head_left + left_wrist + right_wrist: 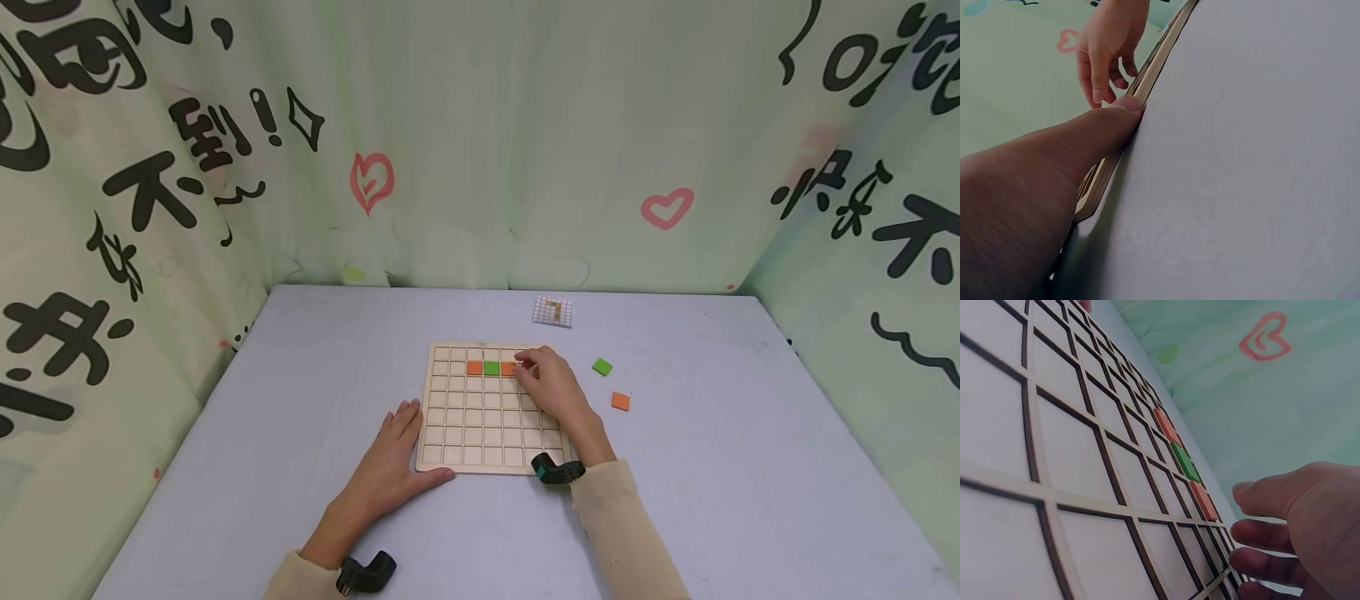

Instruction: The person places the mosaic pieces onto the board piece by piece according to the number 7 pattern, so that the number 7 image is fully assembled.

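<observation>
A light wooden grid board [480,435] lies flat on the table. Near its far edge, an orange tile [475,367], a green tile [491,368] and another orange tile [507,369] sit side by side in one row of cells. My right hand [557,390] hovers over the board's right side, its fingertips close to the right orange tile. In the right wrist view its fingers [1260,532] are loosely bent and hold nothing. My left hand [390,467] rests at the near left corner, fingers extended along the left side, the thumb [1107,125] touching the near edge.
To the right of the board lie a loose green tile [602,367] and a loose orange tile [620,402]. Behind the board is a small card [552,311] printed with a coloured grid pattern. A printed curtain [465,167] surrounds the white table [720,467].
</observation>
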Demonstrator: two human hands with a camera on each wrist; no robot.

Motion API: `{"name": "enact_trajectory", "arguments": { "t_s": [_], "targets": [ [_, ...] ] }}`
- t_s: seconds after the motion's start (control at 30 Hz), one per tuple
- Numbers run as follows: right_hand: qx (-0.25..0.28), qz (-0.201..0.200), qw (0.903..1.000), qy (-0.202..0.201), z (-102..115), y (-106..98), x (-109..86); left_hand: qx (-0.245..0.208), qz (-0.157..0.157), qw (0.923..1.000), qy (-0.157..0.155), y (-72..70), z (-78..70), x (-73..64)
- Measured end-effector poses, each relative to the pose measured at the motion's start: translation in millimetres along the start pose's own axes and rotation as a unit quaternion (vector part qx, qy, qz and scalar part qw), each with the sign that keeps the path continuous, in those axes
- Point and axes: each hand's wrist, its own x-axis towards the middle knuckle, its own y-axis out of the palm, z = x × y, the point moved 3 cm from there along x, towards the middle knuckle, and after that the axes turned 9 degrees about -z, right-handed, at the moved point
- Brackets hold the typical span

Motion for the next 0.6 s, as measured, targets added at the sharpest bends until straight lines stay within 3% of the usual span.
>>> {"name": "enact_trajectory", "arguments": {
  "t_s": [0.6],
  "targets": [
    [0.001,-0.005,0.9999,0.012,2.8,-6.6,-2.1,0.001,-0.001,1.0,0.003,-0.1,0.2,-0.6]
  ]
}}
